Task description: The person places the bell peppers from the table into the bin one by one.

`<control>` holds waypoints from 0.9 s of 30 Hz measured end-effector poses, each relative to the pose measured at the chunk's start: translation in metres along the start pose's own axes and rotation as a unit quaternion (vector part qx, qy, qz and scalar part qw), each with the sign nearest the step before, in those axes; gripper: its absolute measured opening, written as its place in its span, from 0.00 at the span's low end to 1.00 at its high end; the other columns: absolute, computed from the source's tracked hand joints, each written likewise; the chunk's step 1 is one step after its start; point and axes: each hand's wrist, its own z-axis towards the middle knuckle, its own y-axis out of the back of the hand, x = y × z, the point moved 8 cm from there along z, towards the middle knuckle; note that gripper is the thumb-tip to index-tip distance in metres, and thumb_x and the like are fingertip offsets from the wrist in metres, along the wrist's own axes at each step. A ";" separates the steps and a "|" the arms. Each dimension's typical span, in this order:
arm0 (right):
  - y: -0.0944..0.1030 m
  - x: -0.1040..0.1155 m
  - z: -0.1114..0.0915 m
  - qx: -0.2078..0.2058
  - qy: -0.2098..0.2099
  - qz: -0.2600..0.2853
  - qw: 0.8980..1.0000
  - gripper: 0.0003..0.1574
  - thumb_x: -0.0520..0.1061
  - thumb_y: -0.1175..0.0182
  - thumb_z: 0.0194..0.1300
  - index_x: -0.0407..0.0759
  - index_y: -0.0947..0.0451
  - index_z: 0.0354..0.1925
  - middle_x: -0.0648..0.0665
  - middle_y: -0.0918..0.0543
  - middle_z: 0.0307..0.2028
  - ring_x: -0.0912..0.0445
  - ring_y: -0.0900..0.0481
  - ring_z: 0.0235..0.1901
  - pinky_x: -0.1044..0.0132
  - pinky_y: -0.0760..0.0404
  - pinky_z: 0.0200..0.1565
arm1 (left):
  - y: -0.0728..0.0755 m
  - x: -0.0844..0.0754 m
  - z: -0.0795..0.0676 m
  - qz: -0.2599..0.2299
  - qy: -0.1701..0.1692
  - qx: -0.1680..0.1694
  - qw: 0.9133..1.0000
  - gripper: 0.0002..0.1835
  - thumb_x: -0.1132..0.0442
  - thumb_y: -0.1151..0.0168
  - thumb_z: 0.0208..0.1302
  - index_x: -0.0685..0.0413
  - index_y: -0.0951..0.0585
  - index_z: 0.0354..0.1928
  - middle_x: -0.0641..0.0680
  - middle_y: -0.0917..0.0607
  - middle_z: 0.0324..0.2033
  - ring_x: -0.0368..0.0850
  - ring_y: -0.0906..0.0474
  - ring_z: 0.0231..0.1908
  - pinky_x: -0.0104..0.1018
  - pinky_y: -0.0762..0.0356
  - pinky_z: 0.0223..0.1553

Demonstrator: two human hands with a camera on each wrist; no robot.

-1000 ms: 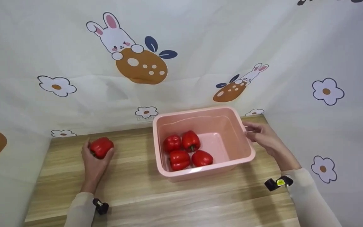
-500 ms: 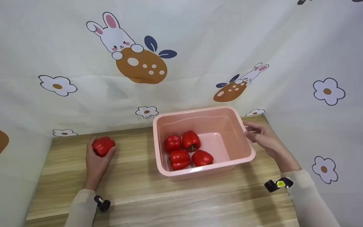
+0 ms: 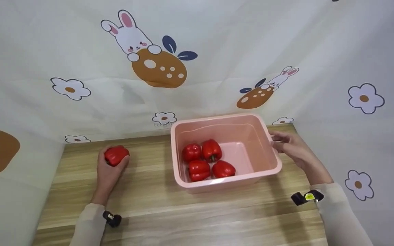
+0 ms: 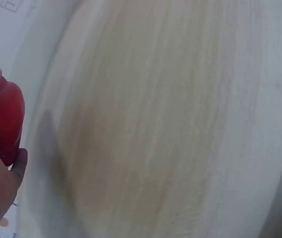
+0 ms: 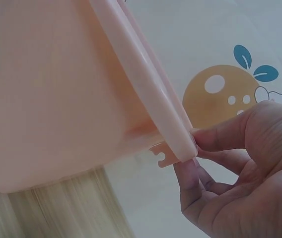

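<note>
My left hand (image 3: 109, 172) holds a red bell pepper (image 3: 116, 155) over the left part of the table, fingers and thumb curled round its sides. In the left wrist view the pepper (image 4: 2, 119) shows at the left edge, with a fingertip above and another below. Right of it stands a pink plastic basin (image 3: 262, 147). Several red bell peppers (image 3: 211, 150) lie together in its left half. My right hand (image 3: 294, 148) pinches the basin's right rim. Close up in the right wrist view, the thumb and fingers (image 5: 223, 136) meet at the rim.
The wood-grain table (image 3: 156, 218) runs under both hands and the basin. A pale cloth backdrop (image 3: 214, 44) with rabbits and flowers closes off the back and sides, close behind the basin. A black wrist camera (image 3: 112, 218) sits on the left sleeve and another on the right.
The left hand has shifted slightly right with the pepper, its fingers closer round it. The head view has swung a little. The right hand stays on the basin's rim.
</note>
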 end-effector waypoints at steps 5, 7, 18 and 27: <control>0.001 -0.002 -0.003 -0.007 -0.003 -0.009 1.000 0.36 0.35 0.41 0.73 0.31 0.34 0.76 0.27 0.19 0.58 0.62 0.16 0.44 0.71 0.13 0.47 | -0.003 -0.015 -0.006 -0.004 0.004 0.027 1.000 0.47 0.58 0.26 0.67 0.47 0.43 0.80 0.61 0.35 0.76 0.62 0.38 0.74 0.64 0.29 0.71; 0.001 -0.002 -0.003 -0.009 -0.003 -0.006 1.000 0.36 0.35 0.41 0.73 0.31 0.34 0.76 0.27 0.19 0.58 0.62 0.15 0.44 0.71 0.13 0.47 | -0.004 -0.021 -0.009 0.000 -0.001 0.040 0.999 0.47 0.57 0.26 0.67 0.47 0.43 0.80 0.62 0.35 0.75 0.61 0.37 0.73 0.63 0.27 0.69; 0.003 0.007 -0.001 -0.009 0.010 -0.005 1.000 0.36 0.34 0.40 0.72 0.30 0.33 0.75 0.34 0.15 0.54 0.64 0.14 0.41 0.72 0.13 0.46 | -0.012 -0.065 -0.021 0.017 -0.053 0.090 0.994 0.43 0.54 0.27 0.68 0.50 0.39 0.78 0.60 0.30 0.72 0.57 0.31 0.70 0.42 0.22 0.61; -0.001 0.003 -0.001 -0.015 0.015 -0.005 1.000 0.35 0.35 0.40 0.72 0.31 0.32 0.74 0.32 0.16 0.54 0.64 0.14 0.40 0.72 0.12 0.45 | -0.012 -0.096 -0.030 -0.041 -0.033 0.128 0.990 0.42 0.58 0.30 0.69 0.48 0.41 0.79 0.57 0.33 0.75 0.54 0.36 0.72 0.22 0.20 0.51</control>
